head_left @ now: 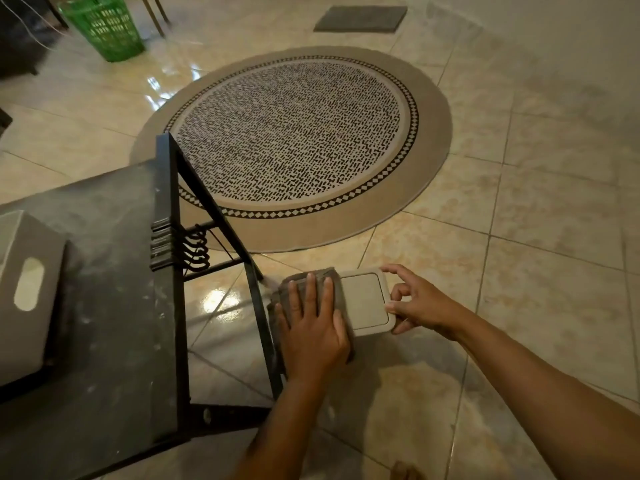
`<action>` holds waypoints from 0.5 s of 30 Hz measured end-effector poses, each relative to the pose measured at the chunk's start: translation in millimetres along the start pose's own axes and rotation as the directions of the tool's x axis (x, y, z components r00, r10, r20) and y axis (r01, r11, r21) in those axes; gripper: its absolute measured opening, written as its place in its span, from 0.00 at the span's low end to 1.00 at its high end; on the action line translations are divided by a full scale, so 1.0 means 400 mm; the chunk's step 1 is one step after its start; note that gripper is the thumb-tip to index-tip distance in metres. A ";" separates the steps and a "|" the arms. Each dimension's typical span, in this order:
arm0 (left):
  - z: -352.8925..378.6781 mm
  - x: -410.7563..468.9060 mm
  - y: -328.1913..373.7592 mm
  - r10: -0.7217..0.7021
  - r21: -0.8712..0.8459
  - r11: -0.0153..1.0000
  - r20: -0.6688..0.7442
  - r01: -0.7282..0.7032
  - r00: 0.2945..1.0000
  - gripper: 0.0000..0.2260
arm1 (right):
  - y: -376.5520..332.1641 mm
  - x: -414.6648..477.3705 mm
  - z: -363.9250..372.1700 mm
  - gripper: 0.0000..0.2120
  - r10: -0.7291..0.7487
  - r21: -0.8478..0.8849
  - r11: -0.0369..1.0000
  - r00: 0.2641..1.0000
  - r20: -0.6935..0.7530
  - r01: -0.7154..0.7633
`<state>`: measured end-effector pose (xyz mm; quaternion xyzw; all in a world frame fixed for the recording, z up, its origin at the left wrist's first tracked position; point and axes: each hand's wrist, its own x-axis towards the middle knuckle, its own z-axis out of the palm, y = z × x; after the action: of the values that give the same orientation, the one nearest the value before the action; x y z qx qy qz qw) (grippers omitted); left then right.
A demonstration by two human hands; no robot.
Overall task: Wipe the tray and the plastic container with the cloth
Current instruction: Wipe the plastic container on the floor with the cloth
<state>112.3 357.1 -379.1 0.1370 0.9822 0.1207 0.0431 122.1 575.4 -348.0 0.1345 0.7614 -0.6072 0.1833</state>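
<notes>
Fingers of the left hand (pixel 313 327): laid flat and spread, gripping nothing; the grey cloth (pixel 304 299) is pressed down under the palm, so that rubbing pressure can be given over a wide patch.
Fingers of the right hand (pixel 420 304): curled in a pinch on the right edge of the tray (pixel 367 303), thumb below and fingertips above, apparently so that the tray is steadied against the push of the cloth.
Cloth: bunched over the left half of the tray and hanging a little past its near-left edge; it lies between hand and tray.
Tray: pale, rectangular, with rounded corners and a raised rim; it appears to be held above the tiled floor (pixel 519 237), just beside the leg of the dark table (pixel 114 306). Whether its hidden left side rests on anything cannot be told.
Plastic container: not identified with certainty; the grey box (pixel 24 292) with a slot handle on the table may be it.
Step judged: the tray is being wiped; the container seems untouched.
</notes>
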 end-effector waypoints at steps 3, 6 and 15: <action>0.015 -0.026 0.022 0.084 0.042 0.996 0.013 -0.085 0.996 0.28 | 0.001 -0.001 0.004 0.33 -0.002 -0.022 1.000 1.000 -0.006 0.002; 0.006 -0.028 0.027 0.146 0.041 0.988 0.036 -0.148 0.989 0.28 | -0.004 -0.001 -0.004 0.31 0.014 -0.001 1.000 1.000 0.016 -0.014; -0.025 -0.023 0.063 0.221 -0.025 0.975 0.187 -0.220 0.957 0.28 | -0.001 0.017 -0.039 0.29 0.021 0.098 0.995 0.992 0.124 -0.033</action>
<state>126.3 375.7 -362.6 0.2565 0.9520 0.1131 0.1225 114.3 590.4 -347.6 0.1160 0.7153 -0.6492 0.2311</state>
